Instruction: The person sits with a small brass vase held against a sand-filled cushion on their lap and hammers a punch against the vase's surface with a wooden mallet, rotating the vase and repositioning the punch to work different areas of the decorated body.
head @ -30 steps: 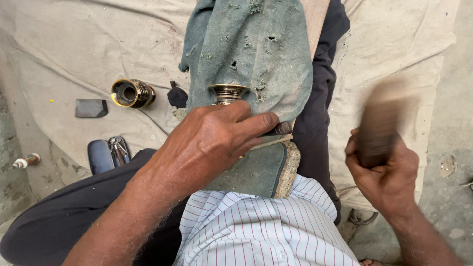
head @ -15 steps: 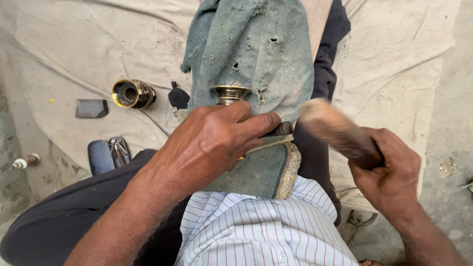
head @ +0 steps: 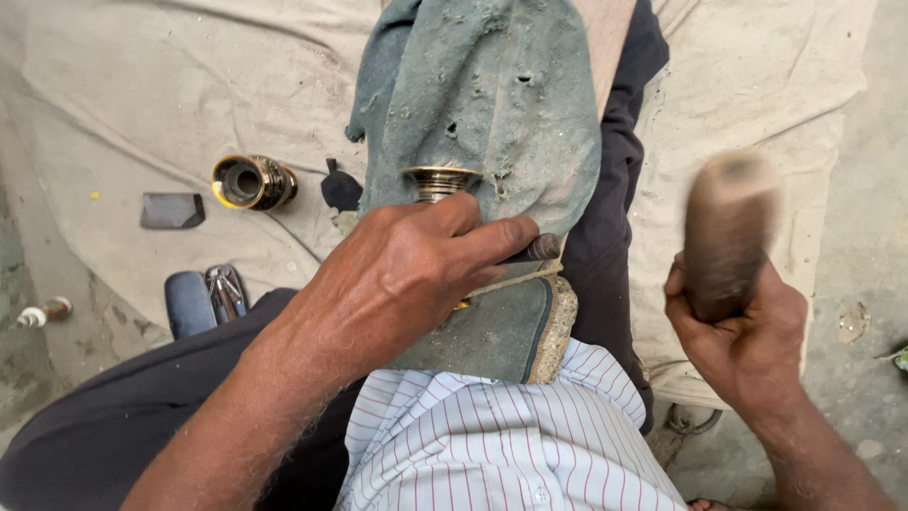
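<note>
Brass shows at the flared rim of a small metal piece that pokes out from under the left hand, on a padded block covered by a worn grey-green cloth across the person's lap. That hand is closed down over the piece, thumb and forefinger pinching a thin dark tool against it. The right hand, well to the right of the block, is wrapped tight around the handle of a wooden mallet, raised and blurred. The brass looks hard, smooth and fairly heavy for its bulk, likely slippery when polished, so a grip around its body with the cloth beneath seems soundest. Left of the block, on the pale sheet, lie a second brass fitting, a dark flat slab and pliers.
</note>
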{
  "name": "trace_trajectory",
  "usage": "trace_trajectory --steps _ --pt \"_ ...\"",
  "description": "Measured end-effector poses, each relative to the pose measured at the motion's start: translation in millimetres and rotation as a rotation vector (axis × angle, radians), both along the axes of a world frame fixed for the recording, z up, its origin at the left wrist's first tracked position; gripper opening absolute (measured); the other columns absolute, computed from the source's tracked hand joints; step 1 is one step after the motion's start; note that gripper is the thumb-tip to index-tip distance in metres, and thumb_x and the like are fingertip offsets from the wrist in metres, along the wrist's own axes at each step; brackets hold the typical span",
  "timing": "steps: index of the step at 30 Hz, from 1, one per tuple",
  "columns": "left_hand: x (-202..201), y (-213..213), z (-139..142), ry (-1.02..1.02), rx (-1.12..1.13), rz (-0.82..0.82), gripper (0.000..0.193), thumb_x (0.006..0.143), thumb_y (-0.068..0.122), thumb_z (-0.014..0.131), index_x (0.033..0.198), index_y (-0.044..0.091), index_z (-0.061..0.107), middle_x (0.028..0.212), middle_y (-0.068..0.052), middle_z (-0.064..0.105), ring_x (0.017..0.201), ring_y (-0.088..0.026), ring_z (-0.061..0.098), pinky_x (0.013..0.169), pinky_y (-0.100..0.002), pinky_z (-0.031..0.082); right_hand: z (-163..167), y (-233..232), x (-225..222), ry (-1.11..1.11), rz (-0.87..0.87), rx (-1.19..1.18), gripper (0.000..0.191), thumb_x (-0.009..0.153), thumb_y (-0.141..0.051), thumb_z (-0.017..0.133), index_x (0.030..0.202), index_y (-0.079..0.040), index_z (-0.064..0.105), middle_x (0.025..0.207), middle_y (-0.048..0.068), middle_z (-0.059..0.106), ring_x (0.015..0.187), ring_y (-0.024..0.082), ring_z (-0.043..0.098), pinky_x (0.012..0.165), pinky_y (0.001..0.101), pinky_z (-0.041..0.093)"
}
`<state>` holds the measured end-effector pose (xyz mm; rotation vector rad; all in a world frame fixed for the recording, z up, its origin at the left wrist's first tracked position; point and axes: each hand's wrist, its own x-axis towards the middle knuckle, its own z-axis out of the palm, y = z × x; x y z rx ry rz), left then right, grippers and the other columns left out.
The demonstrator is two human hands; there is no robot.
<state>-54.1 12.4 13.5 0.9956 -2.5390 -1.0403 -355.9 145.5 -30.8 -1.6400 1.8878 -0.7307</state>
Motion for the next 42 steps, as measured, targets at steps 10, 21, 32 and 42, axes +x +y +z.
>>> trace_trajectory --steps 10,21,32,42 --pt "7 -2 5 0.095 -0.048 0.001 0.036 0.083 0.012 0.079 0.118 0.013 0.07 0.079 -0.005 0.065 0.065 -0.019 0.067 0.051 -0.035 0.055 -11 -2 5 0.146 0.067 0.103 0.024 0.082 0.009 0.073 0.103 -0.001 0.066 0.086 0.01 0.066 0.073 0.019 0.065 0.064 0.0333 0.054" --pt "55 10 -16 0.565 0.42 0.64 0.036 0.091 0.008 0.081 0.124 0.001 0.068 0.098 -0.01 0.072 0.085 -0.01 0.07 0.069 -0.023 0.064 -78 0 -13 -0.785 -0.481 0.559 0.046 0.077 0.012 0.074 0.118 -0.002 0.06 0.086 0.012 0.067 0.075 0.02 0.066 0.07 0.0349 0.057" --pt "48 4 -18 0.573 0.336 0.55 0.043 0.089 0.008 0.08 0.13 0.002 0.065 0.104 -0.008 0.074 0.094 -0.011 0.074 0.079 -0.026 0.066 52 -51 27 -0.853 -0.041 0.119 0.057 0.081 0.012 0.072 0.132 -0.004 0.054 0.091 0.007 0.066 0.086 0.016 0.07 0.072 0.0344 0.063" --pt "48 13 -16 0.368 0.001 0.537 0.043 0.09 0.015 0.083 0.128 0.006 0.066 0.094 -0.008 0.072 0.077 -0.014 0.072 0.064 -0.031 0.061 120 -102 55 0.491 0.194 0.158 0.033 0.08 -0.004 0.085 0.107 0.001 0.067 0.08 0.012 0.069 0.063 0.016 0.068 0.06 0.032 0.058"
